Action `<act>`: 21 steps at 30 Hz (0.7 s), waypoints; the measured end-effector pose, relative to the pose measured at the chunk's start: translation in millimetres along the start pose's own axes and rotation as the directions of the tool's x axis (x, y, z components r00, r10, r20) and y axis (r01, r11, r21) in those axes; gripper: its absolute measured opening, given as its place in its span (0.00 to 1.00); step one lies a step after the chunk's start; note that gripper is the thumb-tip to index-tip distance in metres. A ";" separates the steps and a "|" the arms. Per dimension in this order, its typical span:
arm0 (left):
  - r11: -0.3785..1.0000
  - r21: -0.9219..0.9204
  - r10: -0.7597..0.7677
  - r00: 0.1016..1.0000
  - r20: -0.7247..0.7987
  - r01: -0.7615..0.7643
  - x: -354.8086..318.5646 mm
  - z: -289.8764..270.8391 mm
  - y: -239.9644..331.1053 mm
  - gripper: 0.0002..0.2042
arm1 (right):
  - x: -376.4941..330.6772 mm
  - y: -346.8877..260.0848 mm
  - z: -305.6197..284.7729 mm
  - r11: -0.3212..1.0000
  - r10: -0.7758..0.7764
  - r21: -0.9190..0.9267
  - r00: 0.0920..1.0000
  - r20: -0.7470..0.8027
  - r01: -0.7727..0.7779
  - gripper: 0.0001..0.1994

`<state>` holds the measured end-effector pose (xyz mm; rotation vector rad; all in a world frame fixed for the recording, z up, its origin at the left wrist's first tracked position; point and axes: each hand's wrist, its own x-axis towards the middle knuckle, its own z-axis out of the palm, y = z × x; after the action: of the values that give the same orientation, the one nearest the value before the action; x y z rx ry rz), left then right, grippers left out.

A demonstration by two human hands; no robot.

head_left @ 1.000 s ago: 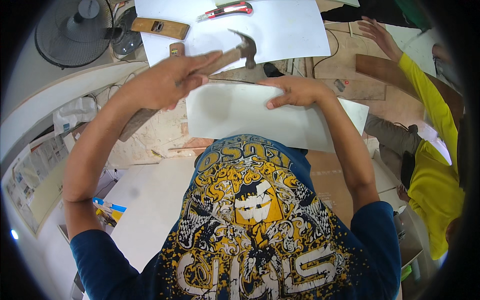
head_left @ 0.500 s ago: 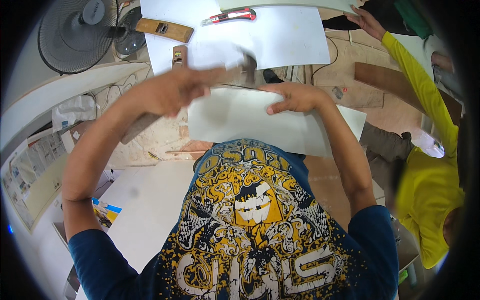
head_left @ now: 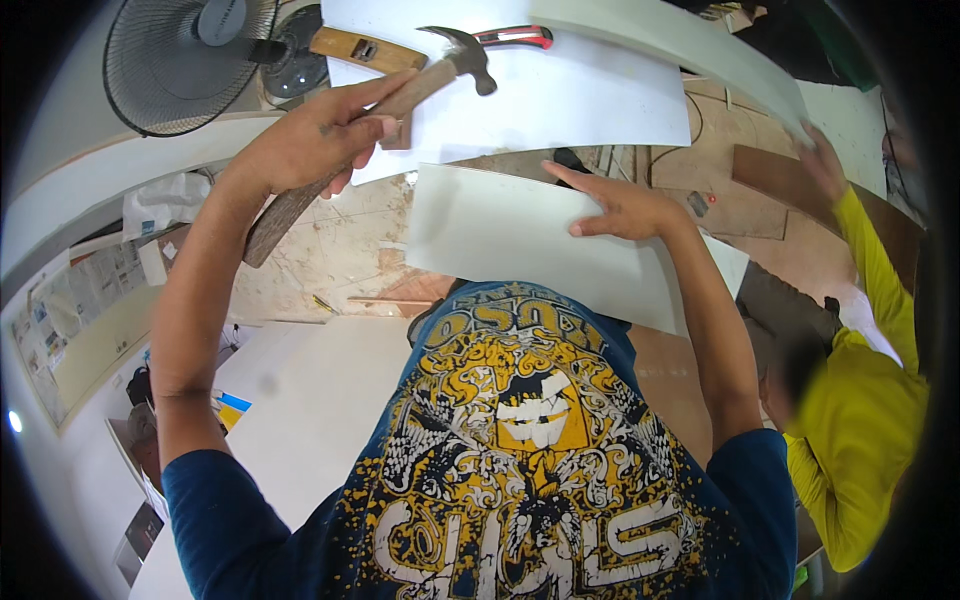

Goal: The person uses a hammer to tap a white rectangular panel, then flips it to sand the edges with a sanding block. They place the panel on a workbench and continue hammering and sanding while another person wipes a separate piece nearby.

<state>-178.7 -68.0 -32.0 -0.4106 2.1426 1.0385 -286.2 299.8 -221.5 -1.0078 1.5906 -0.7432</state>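
My left hand (head_left: pixel 318 140) is closed around the wooden handle of a claw hammer (head_left: pixel 468 62). The metal head is up over the white sheet, and the handle's butt end sticks out below my wrist. A pale flat panel (head_left: pixel 500 215) lies in front of my torso. On its far edge rests my right hand (head_left: pixel 625 208), thumb and index finger stretched apart over the panel; its other fingers are hidden. Beyond the hammer head lies a red utility knife (head_left: pixel 515 38), beside a wooden hand plane (head_left: pixel 365 50). A smaller wooden block tool (head_left: pixel 398 134) is partly hidden behind my left hand.
A large white sheet (head_left: pixel 600 100) lies ahead under the tools. A co-worker in a yellow top (head_left: pixel 860 430) has a hand on a long curved white board (head_left: pixel 690 45) at the upper right. A fan (head_left: pixel 190 65) stands at upper left. Brown boards (head_left: pixel 790 180) lie at right.
The hammer, blurred near the panel's far edge before, has risen up and away with my left hand. My right index finger and thumb are spread wider. The co-worker's hand has moved lower.
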 end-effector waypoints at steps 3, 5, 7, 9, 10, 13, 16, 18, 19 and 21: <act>0.997 -0.069 0.015 0.993 -0.118 -0.024 -5.8 -2.6 -26.2 0.31 | 0.6 4.5 0.9 0.997 -0.065 -0.053 0.997 -0.047 0.062 0.42; 0.993 -0.110 -0.054 0.986 -0.156 0.037 -14.3 7.7 -33.1 0.31 | 3.7 0.3 0.2 0.998 -0.041 -0.047 0.998 -0.038 0.040 0.42; 0.988 -0.144 -0.079 0.985 -0.156 0.056 -19.7 20.6 -40.6 0.31 | 6.5 -12.6 -3.5 0.999 0.031 -0.019 0.999 -0.012 -0.031 0.41; 0.986 -0.162 -0.063 0.990 -0.125 0.042 -23.1 31.8 -50.6 0.31 | 8.1 -18.5 3.9 0.989 0.029 -0.146 0.996 -0.081 -0.040 0.40; 0.984 -0.177 -0.049 0.992 -0.118 0.027 -24.2 38.7 -54.3 0.30 | 9.2 -20.5 5.5 0.977 0.024 -0.208 0.993 -0.115 -0.048 0.39; 0.979 -0.203 -0.007 0.993 -0.116 -0.017 -29.5 51.1 -57.9 0.30 | 14.4 -28.0 -2.7 0.977 0.066 -0.198 0.996 -0.052 -0.075 0.39; 0.977 -0.212 -0.040 0.991 -0.131 0.011 -35.3 47.2 -43.9 0.30 | 16.4 -21.7 1.3 0.982 0.018 -0.185 0.997 -0.069 -0.030 0.38; 0.984 -0.176 -0.037 0.998 -0.053 0.027 -38.5 40.6 -39.6 0.30 | 15.5 -37.1 -0.1 0.970 0.065 -0.231 0.997 -0.038 -0.073 0.37; 0.987 -0.157 -0.038 0.999 -0.012 0.036 -39.5 38.4 -39.9 0.30 | 15.2 -45.6 -0.4 0.963 0.089 -0.253 0.996 -0.022 -0.091 0.36; 0.993 -0.058 -0.094 0.989 0.118 0.102 -38.9 40.4 -40.3 0.30 | 18.7 -54.3 -0.8 0.951 0.121 -0.289 0.993 0.012 -0.112 0.36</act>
<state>-110.8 -62.5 -43.6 -0.4700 1.9713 1.0517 -275.8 258.6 -182.8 -1.1157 1.7498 -0.4202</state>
